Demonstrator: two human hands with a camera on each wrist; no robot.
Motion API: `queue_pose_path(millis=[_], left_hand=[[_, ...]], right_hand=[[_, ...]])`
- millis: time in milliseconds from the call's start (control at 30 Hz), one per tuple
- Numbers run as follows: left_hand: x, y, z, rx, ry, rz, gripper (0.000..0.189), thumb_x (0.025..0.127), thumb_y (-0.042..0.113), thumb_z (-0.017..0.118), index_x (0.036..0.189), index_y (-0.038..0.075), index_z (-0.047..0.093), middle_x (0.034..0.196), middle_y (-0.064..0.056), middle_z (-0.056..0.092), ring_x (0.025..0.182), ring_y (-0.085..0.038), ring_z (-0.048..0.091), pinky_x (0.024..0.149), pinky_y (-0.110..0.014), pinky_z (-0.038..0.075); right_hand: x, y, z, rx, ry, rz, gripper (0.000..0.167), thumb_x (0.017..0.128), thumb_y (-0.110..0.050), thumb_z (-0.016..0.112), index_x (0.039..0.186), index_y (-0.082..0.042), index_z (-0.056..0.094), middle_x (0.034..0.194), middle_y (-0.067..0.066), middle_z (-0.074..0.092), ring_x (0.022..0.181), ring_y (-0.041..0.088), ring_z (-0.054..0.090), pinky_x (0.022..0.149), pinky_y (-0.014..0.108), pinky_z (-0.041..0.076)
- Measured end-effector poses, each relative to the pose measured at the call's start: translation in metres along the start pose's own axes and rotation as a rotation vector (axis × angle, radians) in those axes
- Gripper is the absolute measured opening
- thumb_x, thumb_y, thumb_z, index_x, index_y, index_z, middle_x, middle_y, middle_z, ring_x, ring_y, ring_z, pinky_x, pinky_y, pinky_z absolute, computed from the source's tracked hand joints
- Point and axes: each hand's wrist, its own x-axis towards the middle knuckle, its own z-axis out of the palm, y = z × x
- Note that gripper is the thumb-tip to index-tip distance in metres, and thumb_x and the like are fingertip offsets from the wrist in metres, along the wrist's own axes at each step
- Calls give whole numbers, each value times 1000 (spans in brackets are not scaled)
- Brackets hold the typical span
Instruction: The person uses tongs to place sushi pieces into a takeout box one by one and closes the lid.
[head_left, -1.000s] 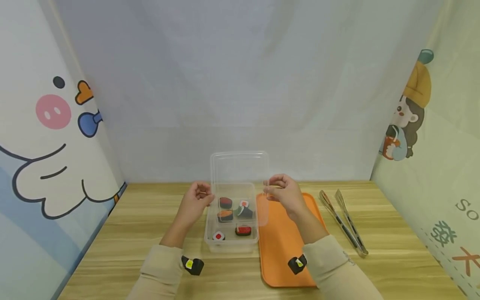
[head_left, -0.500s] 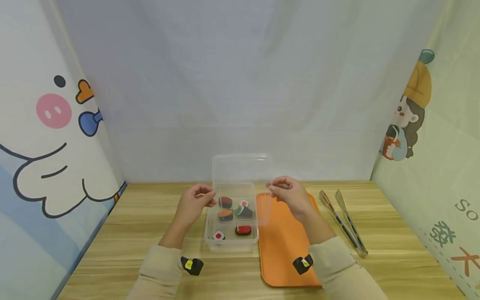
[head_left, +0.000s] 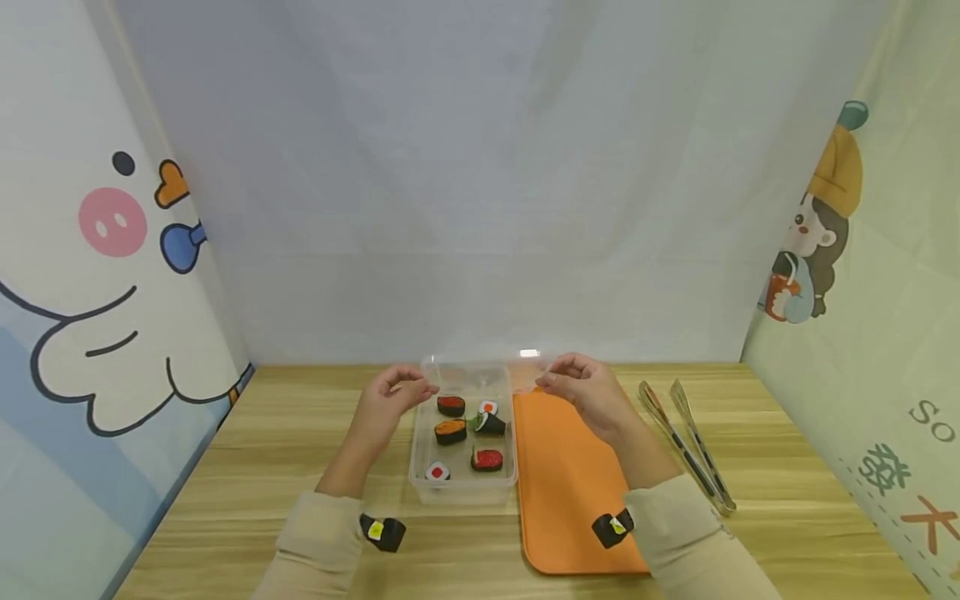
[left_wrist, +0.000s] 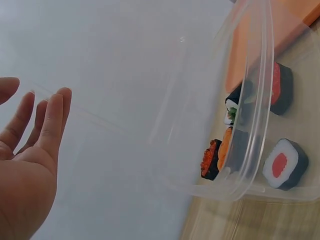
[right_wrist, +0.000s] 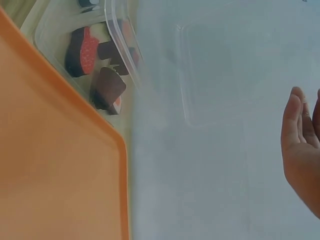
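Note:
A clear plastic lid [head_left: 480, 362] is tilted nearly edge-on to the head view, above the far end of a clear plastic box [head_left: 465, 496]. My left hand [head_left: 390, 406] pinches its left edge between thumb and fingers. On the opposite side, my right hand [head_left: 588, 400] pinches the right edge. Inside the box lie several sushi pieces, among them an orange-topped one [head_left: 451, 432], a red-topped one [head_left: 487, 460] and a white roll with a red centre [left_wrist: 280, 165]. The lid's see-through outline [right_wrist: 187, 75] shows faintly in the right wrist view.
An orange tray [head_left: 562, 500] lies right beside the box, partly under my right forearm. Metal tongs [head_left: 686, 446] rest spread on the wooden table [head_left: 270, 467], further right. A pale cloth [head_left: 480, 167] hangs behind, with printed cloths at both sides.
The lid has tipped from standing upright to nearly edge-on, its top edge coming down. My right hand has shifted slightly right; the left has barely moved. Box, tray and tongs stay put.

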Motion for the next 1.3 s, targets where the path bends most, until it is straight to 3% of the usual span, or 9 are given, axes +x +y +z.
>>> queue_pose_path(millis=[200, 367, 500, 733, 867, 1000, 1200, 1267, 1300], left_hand=[[-2, -3, -1, -40, -22, 51, 12, 99, 2, 53, 102, -9, 55, 100, -16, 62, 96, -20, 66, 94, -33, 49], [-3, -3, 2, -11, 41, 23, 10, 97, 1, 54, 99, -8, 57, 97, -10, 62, 89, -12, 64, 89, -28, 50], [-3, -6, 3, 52, 87, -16, 17, 96, 2, 57, 107, -11, 58, 107, -15, 61, 97, -13, 62, 90, -26, 48], [-7, -25, 6, 168, 90, -53, 36, 97, 4, 58, 129, -12, 51, 135, -27, 48, 129, -34, 46, 101, -31, 42], [-10, -43, 7, 237, 105, -13, 40, 97, -1, 55, 133, -15, 46, 139, -29, 40, 133, -40, 38, 105, -34, 36], [-14, -60, 6, 277, 115, -5, 41, 96, -5, 53, 134, -16, 44, 143, -28, 35, 136, -40, 33, 109, -35, 29], [-21, -76, 5, 321, 91, -36, 47, 95, -4, 52, 139, -15, 39, 149, -26, 28, 138, -40, 28, 111, -39, 25], [-22, -79, 5, 348, 93, -46, 48, 95, -4, 52, 140, -14, 39, 150, -25, 28, 138, -40, 28, 111, -40, 26], [-22, -80, 5, 360, 97, -44, 49, 94, -4, 53, 140, -13, 39, 149, -25, 29, 138, -41, 29, 111, -41, 26]], right_hand=[[-1, 2, -5, 33, -52, -3, 14, 96, 7, 52, 99, -5, 60, 98, 4, 67, 94, 17, 65, 95, 37, 48], [-3, 5, -5, 29, -53, -7, 14, 98, 2, 51, 106, -1, 62, 115, 4, 65, 107, 15, 60, 96, 32, 47], [-6, 13, 8, -51, 40, 5, 24, 98, -2, 55, 120, 7, 59, 127, 13, 59, 119, 21, 54, 100, 30, 44], [-8, 50, 42, -256, 245, 15, 43, 98, -4, 58, 137, 11, 48, 145, 21, 44, 132, 32, 43, 103, 33, 41], [-10, 73, 55, -347, 242, 11, 52, 98, -6, 57, 143, 11, 36, 151, 21, 33, 138, 32, 32, 105, 33, 35], [-11, 90, 63, -456, 246, 27, 61, 94, -8, 58, 146, 9, 32, 155, 19, 25, 141, 35, 24, 111, 43, 25], [-13, 106, 72, -574, 309, 41, 65, 89, -4, 62, 146, 10, 33, 155, 21, 24, 137, 41, 30, 106, 51, 33], [-14, 110, 74, -599, 307, 43, 66, 88, -2, 62, 146, 10, 32, 156, 22, 22, 138, 41, 29, 107, 51, 32], [-14, 111, 74, -610, 302, 38, 67, 88, -1, 62, 146, 10, 31, 156, 22, 22, 139, 41, 25, 111, 51, 23]])
